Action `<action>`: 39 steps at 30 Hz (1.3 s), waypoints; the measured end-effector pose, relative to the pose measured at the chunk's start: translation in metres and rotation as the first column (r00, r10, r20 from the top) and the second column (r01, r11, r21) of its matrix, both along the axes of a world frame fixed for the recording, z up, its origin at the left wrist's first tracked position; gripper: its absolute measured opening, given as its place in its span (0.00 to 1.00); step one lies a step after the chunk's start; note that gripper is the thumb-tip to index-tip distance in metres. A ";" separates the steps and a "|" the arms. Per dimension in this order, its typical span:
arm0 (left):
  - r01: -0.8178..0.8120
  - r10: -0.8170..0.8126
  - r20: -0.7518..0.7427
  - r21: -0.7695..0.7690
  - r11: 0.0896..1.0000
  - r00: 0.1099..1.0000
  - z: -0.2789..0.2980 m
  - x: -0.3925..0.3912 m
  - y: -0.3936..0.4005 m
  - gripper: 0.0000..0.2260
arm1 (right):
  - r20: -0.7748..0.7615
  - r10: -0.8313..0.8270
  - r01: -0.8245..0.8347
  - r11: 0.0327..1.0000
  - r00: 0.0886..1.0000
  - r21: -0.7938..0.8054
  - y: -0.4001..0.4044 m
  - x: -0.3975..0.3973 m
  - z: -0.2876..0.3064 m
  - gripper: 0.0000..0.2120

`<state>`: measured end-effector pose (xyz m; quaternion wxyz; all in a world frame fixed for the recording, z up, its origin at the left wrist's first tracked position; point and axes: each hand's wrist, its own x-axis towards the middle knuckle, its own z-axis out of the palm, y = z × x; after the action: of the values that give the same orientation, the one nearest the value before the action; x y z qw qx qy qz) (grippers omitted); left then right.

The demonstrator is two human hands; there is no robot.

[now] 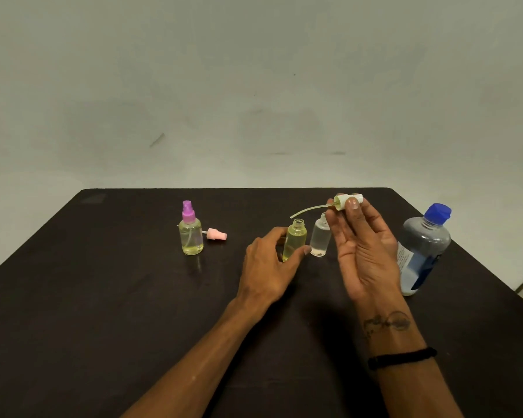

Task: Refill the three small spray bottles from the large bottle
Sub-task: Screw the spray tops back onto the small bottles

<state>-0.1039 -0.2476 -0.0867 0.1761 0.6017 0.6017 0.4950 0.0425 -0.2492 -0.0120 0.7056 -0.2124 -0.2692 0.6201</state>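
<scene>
Holding the yellow bottle (295, 241) left-handed (269, 267), the right hand (363, 248) pinched its white spray pump (346, 201); large bottle (424, 247) was capped, refilling unstarted.

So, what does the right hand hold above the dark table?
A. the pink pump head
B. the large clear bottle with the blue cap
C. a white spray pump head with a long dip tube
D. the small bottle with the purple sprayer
C: the right hand pinches the white spray pump head, its tube hanging free.

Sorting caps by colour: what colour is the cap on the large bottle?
Blue; the large bottle carries a blue cap, clear in the head view.
</scene>
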 end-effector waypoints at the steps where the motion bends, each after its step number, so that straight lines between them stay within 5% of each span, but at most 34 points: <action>1: -0.003 0.003 -0.004 0.002 1.000 1.000 0.000 -0.002 -0.004 0.19 | 0.015 -0.023 0.023 1.000 1.000 0.003 -0.001 0.000 0.001 0.23; 7: 0.008 -0.010 0.079 0.022 1.000 0.997 0.001 -0.020 -0.027 0.17 | 0.113 -0.157 0.150 0.986 0.981 0.068 -0.003 -0.002 0.004 0.19; 20: 0.040 -0.044 0.069 0.063 0.997 0.997 0.000 -0.025 -0.040 0.18 | 0.367 -0.223 0.159 0.968 0.903 0.196 -0.002 -0.012 -0.007 0.19; 39: 0.087 -0.093 0.044 0.118 0.989 0.995 -0.002 -0.025 -0.036 0.19 | 0.744 -0.132 -0.037 0.978 0.655 0.206 -0.002 -0.019 -0.024 0.14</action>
<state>-0.1286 -0.2838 -0.0892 0.1777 0.6251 0.5396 0.5352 0.0235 -0.2513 -0.0357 0.5641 -0.3841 -0.5935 0.4266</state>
